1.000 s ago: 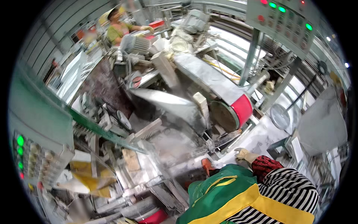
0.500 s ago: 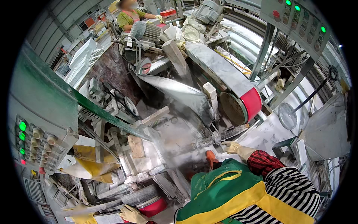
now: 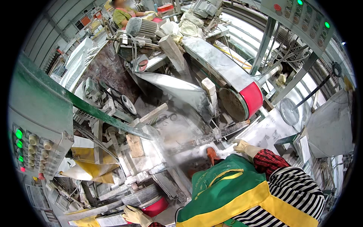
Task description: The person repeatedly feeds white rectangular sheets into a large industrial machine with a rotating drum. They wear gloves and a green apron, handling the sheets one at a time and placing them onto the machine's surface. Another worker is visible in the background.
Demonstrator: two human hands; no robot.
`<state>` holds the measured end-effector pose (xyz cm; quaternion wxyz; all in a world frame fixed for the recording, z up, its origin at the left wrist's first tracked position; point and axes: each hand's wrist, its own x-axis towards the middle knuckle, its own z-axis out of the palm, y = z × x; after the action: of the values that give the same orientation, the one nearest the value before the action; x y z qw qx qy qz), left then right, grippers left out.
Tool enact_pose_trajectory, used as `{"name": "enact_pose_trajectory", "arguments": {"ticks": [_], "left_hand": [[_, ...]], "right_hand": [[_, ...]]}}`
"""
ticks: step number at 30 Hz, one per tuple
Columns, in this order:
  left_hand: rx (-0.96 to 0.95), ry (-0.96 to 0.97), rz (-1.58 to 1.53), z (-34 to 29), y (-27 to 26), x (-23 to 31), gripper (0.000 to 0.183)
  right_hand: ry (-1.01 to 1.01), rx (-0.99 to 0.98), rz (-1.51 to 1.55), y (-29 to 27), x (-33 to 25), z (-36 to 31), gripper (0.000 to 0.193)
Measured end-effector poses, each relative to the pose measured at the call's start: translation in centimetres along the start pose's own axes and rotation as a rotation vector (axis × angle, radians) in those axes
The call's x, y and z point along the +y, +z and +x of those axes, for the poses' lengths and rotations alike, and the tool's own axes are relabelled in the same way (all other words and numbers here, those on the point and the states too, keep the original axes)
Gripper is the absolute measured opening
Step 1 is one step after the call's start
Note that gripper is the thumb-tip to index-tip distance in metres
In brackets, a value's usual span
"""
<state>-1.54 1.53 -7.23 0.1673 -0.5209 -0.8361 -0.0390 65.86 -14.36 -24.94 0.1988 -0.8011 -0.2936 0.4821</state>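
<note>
Better to place your left hand point(image 3: 136, 215) lightly, away from the curved rim of the red-ended cover point(image 3: 156, 207), which is at the lower left; its fingers look loosely spread, but whether they grip I cannot tell. Your right hand point(image 3: 246, 148), half open, visibly holds nothing near the pale surface point(image 3: 270, 132). The cover's long axis runs crosswise, slightly slanted, with its red end pointing right.

grn/yel apron point(image 3: 223, 178), b&w striped sleeve point(image 3: 298, 185), red/blk plaid cuff point(image 3: 269, 162), 2 cream gloves point(image 3: 246, 149), orange footwear point(image 3: 212, 154)
</note>
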Motion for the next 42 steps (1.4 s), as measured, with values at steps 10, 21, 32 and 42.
{"name": "enact_pose_trajectory", "arguments": {"ticks": [10, 21, 32, 42], "left_hand": [[0.066, 0.024, -0.029, -0.9, -0.6, 1.0, 0.042], [0.102, 0.033, -0.004, -1.8, -1.6, 2.4, 0.040], [0.103, 0.040, -0.026, -2.5, -2.5, 3.6, 0.035], [0.160, 0.074, -0.031, -3.2, -3.9, 5.5, 0.034]], "right_hand": [[-0.054, -0.004, -0.029, 1.3, -0.2, 1.2, 0.053], [0.004, -0.067, -0.144, 0.3, -2.0, -0.3, 0.061], [-0.043, -0.057, -0.169, 1.2, -0.1, 1.2, 0.062], [-0.015, -0.052, -0.201, 1.4, -0.7, 1.0, 0.059]]}}
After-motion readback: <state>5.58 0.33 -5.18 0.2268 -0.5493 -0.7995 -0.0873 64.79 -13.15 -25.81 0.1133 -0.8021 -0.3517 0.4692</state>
